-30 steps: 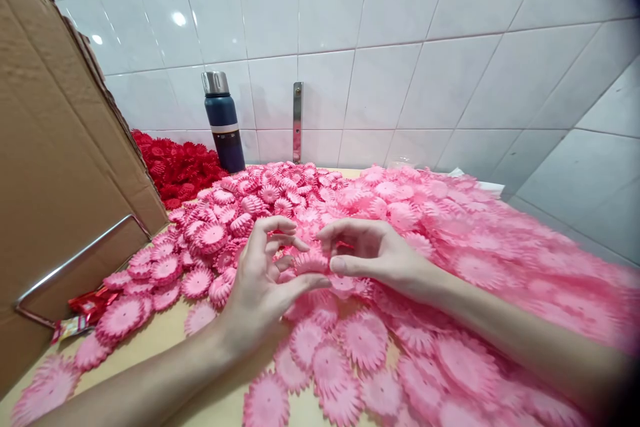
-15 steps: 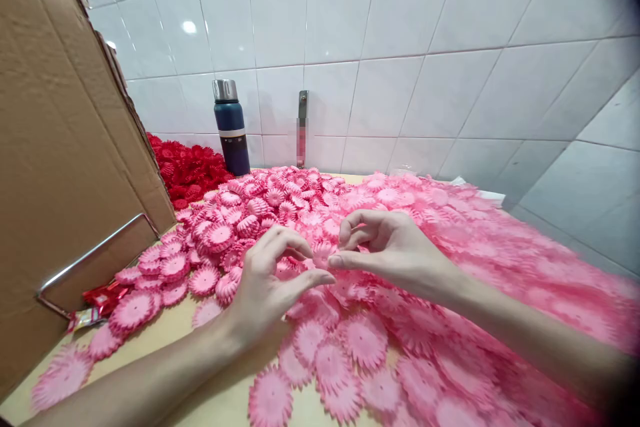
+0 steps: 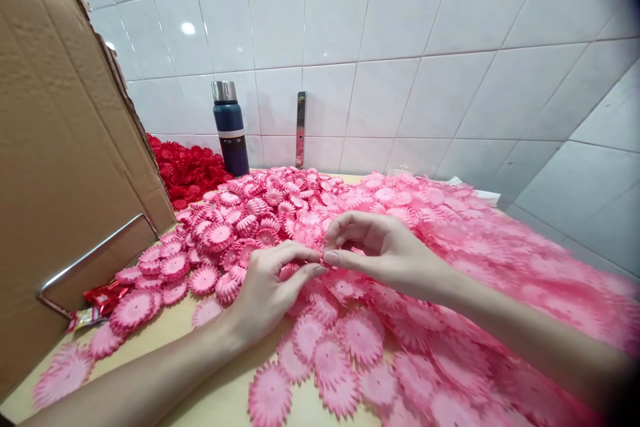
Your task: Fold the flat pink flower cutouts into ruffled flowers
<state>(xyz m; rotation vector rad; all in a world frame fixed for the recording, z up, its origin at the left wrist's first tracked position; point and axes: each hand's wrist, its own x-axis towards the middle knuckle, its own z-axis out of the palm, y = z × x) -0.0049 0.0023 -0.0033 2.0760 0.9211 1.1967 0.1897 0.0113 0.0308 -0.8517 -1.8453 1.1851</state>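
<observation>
In the middle of the frame, the left hand (image 3: 270,288) and the right hand (image 3: 387,248) meet almost fingertip to fingertip, above many pink scalloped discs (image 3: 270,392). Each hand keeps its thumb close to its index finger, with a narrow gap; I cannot tell if a thin piece is between them, because the tips cover this place. The pale discs spread from the centre to the right side and the lower edge, while a heap of thicker, dark-edged rosettes (image 3: 220,235) rises just left of centre, on the yellow desk (image 3: 227,400). In my judgement, the main danger is in the fingertips: if the pinch is a little loose, something so light could slip and be lost among similar ones. The discs overlap, so two could easily be taken as one. The right forearm passes over the loose layer, and, if it lowers, it might drag some toward the lower edge. In the upper left, the blue bottle (image 3: 231,137) stands upright between the rosettes and a red heap (image 3: 187,170); a strong push there could perhaps tip it.
</observation>
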